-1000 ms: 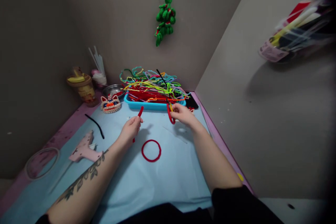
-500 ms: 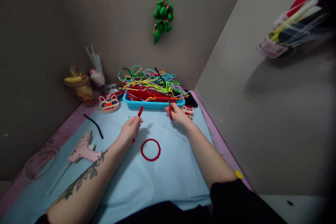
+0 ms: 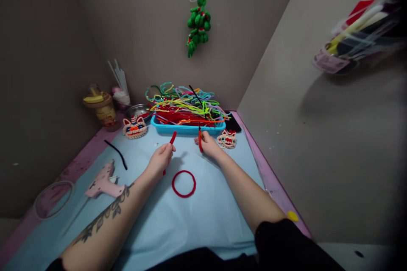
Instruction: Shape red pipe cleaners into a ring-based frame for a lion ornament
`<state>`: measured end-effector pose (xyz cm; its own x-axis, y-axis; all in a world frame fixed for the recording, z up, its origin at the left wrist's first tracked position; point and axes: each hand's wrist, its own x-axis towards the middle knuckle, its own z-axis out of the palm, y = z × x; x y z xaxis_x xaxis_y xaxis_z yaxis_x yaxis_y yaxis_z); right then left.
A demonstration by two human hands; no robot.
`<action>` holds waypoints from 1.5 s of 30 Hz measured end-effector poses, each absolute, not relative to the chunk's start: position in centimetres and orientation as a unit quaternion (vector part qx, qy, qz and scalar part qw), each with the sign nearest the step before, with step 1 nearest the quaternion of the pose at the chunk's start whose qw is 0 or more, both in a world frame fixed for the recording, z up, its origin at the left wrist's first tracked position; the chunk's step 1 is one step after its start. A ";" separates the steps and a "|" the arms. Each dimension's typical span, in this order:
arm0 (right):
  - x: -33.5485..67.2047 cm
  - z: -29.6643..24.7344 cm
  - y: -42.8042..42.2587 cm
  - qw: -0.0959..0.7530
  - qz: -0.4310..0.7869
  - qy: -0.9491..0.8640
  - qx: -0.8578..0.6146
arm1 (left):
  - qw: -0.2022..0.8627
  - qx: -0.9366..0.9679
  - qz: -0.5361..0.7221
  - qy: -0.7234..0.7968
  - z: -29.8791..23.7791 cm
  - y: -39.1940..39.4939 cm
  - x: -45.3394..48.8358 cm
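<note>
My left hand [image 3: 161, 159] is closed round a short red pipe cleaner [image 3: 172, 138] that sticks up past the fingers. My right hand [image 3: 210, 144] is closed on red-handled scissors [image 3: 200, 140], held near the front of the blue tray [image 3: 187, 129]. That tray is heaped with coloured pipe cleaners [image 3: 184, 103]. A red pipe-cleaner ring [image 3: 183, 183] lies flat on the light blue mat [image 3: 178, 220], just in front of both hands.
A pink glue gun [image 3: 103, 181] and a black pipe cleaner [image 3: 116, 153] lie at the left. Two small cat-face crafts [image 3: 135, 127] [image 3: 227, 138] flank the tray. A yellow cup [image 3: 101, 108], a metal bowl [image 3: 138, 111] and a green hanging ornament [image 3: 197, 23] sit at the back.
My right hand has moved left toward my left hand with the scissors, uncovering the small craft at the right of the tray. My left hand has kept its place.
</note>
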<state>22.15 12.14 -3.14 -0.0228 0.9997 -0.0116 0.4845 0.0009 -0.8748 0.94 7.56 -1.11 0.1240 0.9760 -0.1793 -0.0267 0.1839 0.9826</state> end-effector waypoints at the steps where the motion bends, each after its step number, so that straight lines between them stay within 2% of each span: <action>1: 22.3 -3.2 12.2 0.355 0.328 -0.615 -0.623 | 0.580 0.475 0.430 0.504 -1.1 7.5 0.9; 3: 22.8 -3.3 12.4 0.375 0.294 -0.611 -0.633 | 0.575 0.479 0.429 0.506 -1.0 7.4 0.9; 7: 23.2 -4.2 12.7 0.397 0.361 -0.602 -0.591 | 0.575 0.480 0.429 0.504 -1.0 7.4 0.9; 10: 23.3 -4.3 12.8 0.386 0.352 -0.590 -0.616 | 0.574 0.481 0.431 0.505 -1.1 7.5 0.9; 12: 23.3 -3.6 12.6 0.413 0.345 -0.582 -0.610 | 0.573 0.481 0.433 0.503 -1.2 7.5 0.8; 16: 22.3 -1.0 11.1 0.467 0.438 -0.580 -0.504 | 0.569 0.481 0.442 0.500 -0.9 7.4 0.8; 18: 21.1 0.1 9.8 0.462 0.492 -0.591 -0.442 | 0.563 0.481 0.451 0.499 -0.7 7.3 0.8; 21: 19.0 0.4 7.9 0.410 0.575 -0.616 -0.349 | 0.550 0.477 0.463 0.505 -0.6 7.3 0.7; 28: 16.7 -2.4 6.6 0.303 0.760 -0.521 -0.241 | 0.455 0.517 0.493 0.532 -1.0 7.7 0.2; 31: 16.7 -2.8 6.6 0.275 0.784 -0.500 -0.243 | 0.453 0.519 0.491 0.533 -0.9 7.6 0.2; 45: 16.6 -2.8 6.9 0.306 0.798 -0.444 -0.270 | 0.466 0.525 0.487 0.520 -1.6 7.9 0.2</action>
<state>16.64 6.87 -2.82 -0.6668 0.7280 -0.1594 -0.2488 -0.4191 -0.8732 0.21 7.89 -1.56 -0.0153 0.9995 0.0268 0.0924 -0.0252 0.9954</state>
